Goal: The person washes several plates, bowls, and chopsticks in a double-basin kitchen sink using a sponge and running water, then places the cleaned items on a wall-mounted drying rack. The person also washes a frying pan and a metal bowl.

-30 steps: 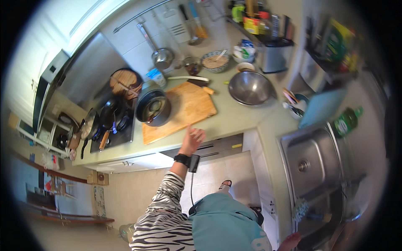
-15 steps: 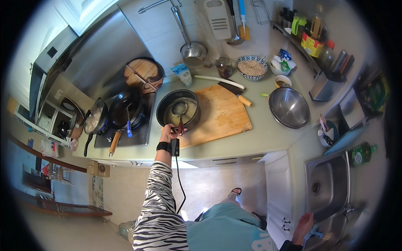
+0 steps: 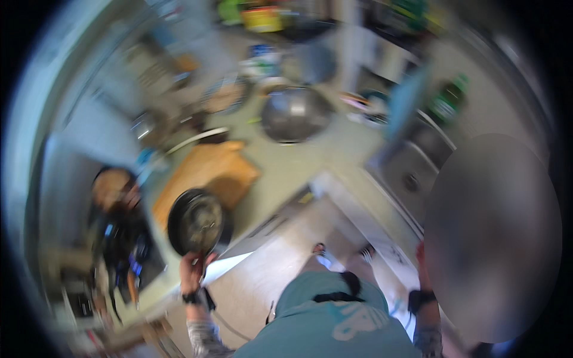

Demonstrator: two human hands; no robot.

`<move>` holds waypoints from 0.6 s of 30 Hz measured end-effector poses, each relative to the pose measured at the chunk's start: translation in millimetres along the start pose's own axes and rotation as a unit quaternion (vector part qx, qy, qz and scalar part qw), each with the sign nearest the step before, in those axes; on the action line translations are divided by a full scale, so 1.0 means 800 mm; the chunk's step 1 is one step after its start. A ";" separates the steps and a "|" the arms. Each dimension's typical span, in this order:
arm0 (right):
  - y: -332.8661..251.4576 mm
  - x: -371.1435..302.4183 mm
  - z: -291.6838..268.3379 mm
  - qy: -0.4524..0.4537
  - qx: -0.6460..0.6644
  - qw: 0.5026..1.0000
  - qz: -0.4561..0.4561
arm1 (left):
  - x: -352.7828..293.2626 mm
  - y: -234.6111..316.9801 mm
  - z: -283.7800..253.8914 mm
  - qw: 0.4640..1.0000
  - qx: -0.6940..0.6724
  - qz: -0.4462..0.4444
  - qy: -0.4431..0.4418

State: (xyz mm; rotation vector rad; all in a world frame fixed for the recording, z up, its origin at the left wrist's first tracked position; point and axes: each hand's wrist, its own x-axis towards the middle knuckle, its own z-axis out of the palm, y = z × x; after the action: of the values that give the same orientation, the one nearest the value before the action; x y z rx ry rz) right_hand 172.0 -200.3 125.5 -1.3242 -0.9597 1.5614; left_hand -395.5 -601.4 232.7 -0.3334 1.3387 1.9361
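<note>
The picture is smeared by motion. My left hand (image 3: 194, 267) grips the handle of a black frying pan (image 3: 196, 222), and the pan hangs over the front edge of the counter. Just behind it lies a wooden cutting board (image 3: 206, 176). My right hand (image 3: 420, 259) is low at the right, beside the sink cabinet. A blurred grey patch partly covers it, so I cannot tell whether its fingers are closed.
A steel mixing bowl (image 3: 293, 113) sits on the counter behind the board. The stove (image 3: 122, 241) with dark pans is at the left. A sink (image 3: 410, 173) and a green bottle (image 3: 444, 104) are at the right. The floor (image 3: 280, 250) lies below.
The pan has come off the cutting board toward me, still in my left hand. My head has swung, so the counter now runs slantwise and the view is blurred.
</note>
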 end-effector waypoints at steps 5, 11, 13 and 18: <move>-0.027 0.024 -0.050 0.129 0.031 0.988 0.075 | -0.040 -0.072 0.117 0.983 0.180 -0.029 0.015; -0.070 0.051 -0.152 0.240 0.081 0.967 0.012 | -0.068 -0.174 0.266 0.969 0.077 -0.232 -0.025; -0.107 0.070 -0.188 0.282 0.045 0.953 -0.105 | -0.057 -0.195 0.324 0.918 0.120 -0.370 -0.080; -0.216 0.121 -0.226 0.327 -0.086 0.886 -0.316 | -0.027 -0.308 0.470 0.931 0.180 -0.265 -0.174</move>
State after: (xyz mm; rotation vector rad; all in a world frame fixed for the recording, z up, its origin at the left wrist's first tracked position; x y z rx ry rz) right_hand 364.9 -45.3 228.5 -1.3354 -0.9562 0.4825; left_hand -135.7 -233.6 232.7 -0.1387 1.1838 1.2063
